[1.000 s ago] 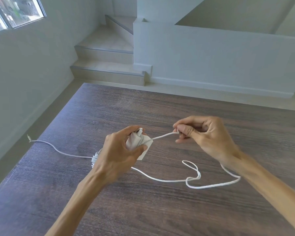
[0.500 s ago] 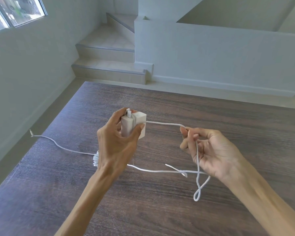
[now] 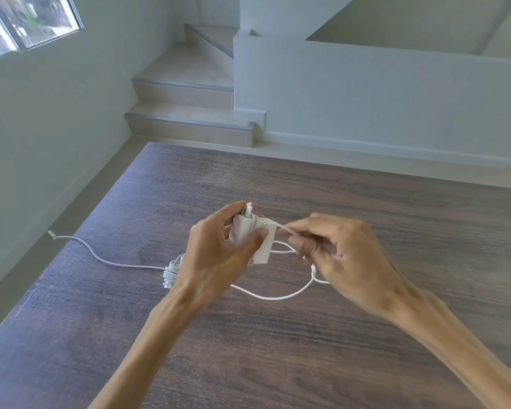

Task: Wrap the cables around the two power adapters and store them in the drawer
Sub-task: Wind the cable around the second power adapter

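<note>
My left hand (image 3: 216, 255) grips a white square power adapter (image 3: 252, 236) above the dark wooden table (image 3: 278, 349). My right hand (image 3: 342, 255) pinches the adapter's thin white cable (image 3: 281, 296) right next to the adapter's right edge. A loose loop of that cable hangs down to the table under my hands. Behind my left wrist lies a second adapter (image 3: 171, 271) with cable wound around it, mostly hidden. Its loose cable end (image 3: 80, 243) trails to the table's left edge.
The table's left edge runs beside a pale wall. Beyond the far edge are tiled stairs (image 3: 189, 119) and a low white wall (image 3: 366, 98). No drawer is in view.
My right hand came back in from the right and now pinches the cable close to the adapter. The hanging loop has shortened. My left hand keeps its hold on the adapter.
</note>
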